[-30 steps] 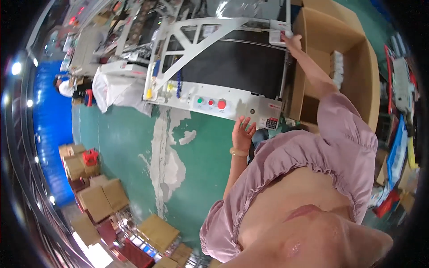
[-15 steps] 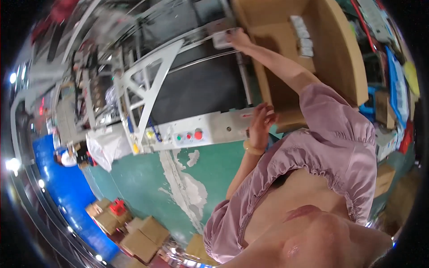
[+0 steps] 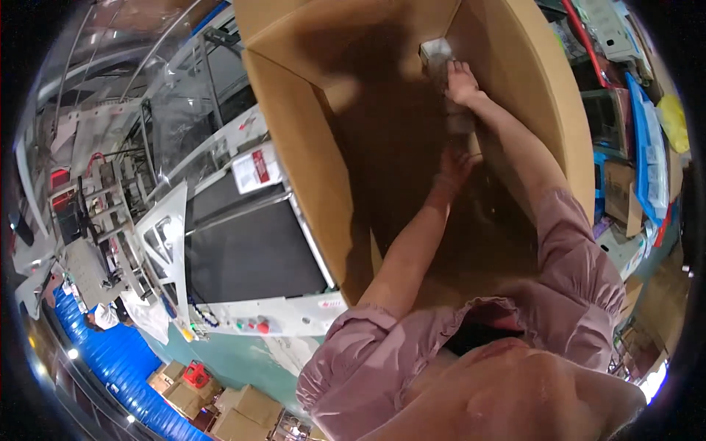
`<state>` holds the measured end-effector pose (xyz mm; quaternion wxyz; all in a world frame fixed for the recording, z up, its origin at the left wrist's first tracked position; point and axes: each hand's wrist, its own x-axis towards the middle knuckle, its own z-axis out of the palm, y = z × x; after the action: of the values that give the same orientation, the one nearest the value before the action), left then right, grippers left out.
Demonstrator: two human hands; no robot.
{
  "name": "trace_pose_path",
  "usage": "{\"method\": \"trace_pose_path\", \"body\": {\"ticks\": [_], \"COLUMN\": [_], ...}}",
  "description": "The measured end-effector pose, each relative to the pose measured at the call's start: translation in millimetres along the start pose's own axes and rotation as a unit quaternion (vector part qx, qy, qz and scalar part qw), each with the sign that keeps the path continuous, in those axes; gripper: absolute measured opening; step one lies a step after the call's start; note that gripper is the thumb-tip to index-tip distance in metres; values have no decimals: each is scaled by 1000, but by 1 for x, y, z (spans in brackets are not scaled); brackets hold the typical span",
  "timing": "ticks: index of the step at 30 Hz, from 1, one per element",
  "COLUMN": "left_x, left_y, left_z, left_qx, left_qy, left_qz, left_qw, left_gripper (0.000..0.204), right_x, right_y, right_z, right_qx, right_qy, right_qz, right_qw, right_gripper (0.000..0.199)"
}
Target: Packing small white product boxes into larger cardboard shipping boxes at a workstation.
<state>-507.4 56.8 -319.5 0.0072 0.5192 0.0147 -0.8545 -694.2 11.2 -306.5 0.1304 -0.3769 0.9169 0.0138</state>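
Box (image 3: pixel 316 147), far wall: my right hand (image 3: pixel 462 79) grasps the packet (image 3: pixel 437 51); left hand (image 3: pixel 454 167), fingers spread, steadies the stack below; seat it flush.

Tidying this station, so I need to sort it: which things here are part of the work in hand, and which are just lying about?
In hand:
right hand on pale packet
left hand
big carton

Lying about:
conveyor
small boxes
blue mat

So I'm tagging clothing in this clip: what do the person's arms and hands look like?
Both forearms are bare. Short, puffy pinkish-mauve sleeves with gathered, elastic-looking cuffs end near the elbows. The left hand and right hand show no gloves; rings or a wristband cannot be made out.
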Motion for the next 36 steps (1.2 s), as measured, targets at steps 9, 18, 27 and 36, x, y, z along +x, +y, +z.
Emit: {"method": "trace_pose_path", "body": {"ticks": [9, 18, 27, 36], "left_x": [118, 77, -134, -332], "left_y": [23, 5, 93, 137], "left_z": [1, 21, 30, -77], "left_qx": [-161, -169, 19, 167], "left_qy": [-154, -255, -364, -341], "left_qz": [-48, -20, 212, 491], "left_qw": [974, 952, 907, 784], "left_gripper": [42, 39, 46, 51], "right_x": [86, 23, -142, -256], "right_y": [-14, -30, -75, -210], "right_z": [19, 5, -265, -347], "right_qx": [1, 188, 438, 669], "right_qy": [73, 1, 276, 162], "right_qz": [-21, 72, -376, -475], "right_qw": [997, 980, 768, 548], "right_gripper": [76, 73, 74, 74]}}
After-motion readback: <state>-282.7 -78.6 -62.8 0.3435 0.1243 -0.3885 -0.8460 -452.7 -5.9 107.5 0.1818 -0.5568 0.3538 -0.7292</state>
